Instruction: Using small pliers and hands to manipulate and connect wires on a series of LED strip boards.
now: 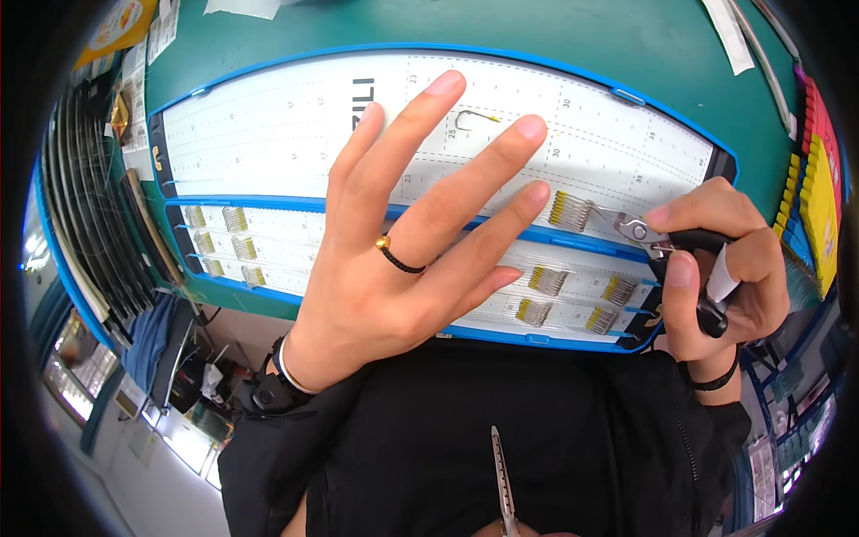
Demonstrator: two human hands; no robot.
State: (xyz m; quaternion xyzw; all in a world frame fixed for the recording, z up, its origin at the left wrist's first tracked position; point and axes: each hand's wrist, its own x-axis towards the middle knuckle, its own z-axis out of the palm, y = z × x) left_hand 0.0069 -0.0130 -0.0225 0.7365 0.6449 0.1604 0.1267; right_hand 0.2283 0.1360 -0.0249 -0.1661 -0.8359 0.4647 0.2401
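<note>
Hook bundle [570,211] sits low on the case's [488,46] upper panel [268,125], just beside pliers [637,230] gripped by the right hand [761,259], likely unfinished; other bundles [548,281] already lie in the lower half [537,340]. Left hand [371,277] splays, apparently empty.

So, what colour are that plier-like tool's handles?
Black; the tool's handles show best in the head view, partly hidden by the right hand.
</note>
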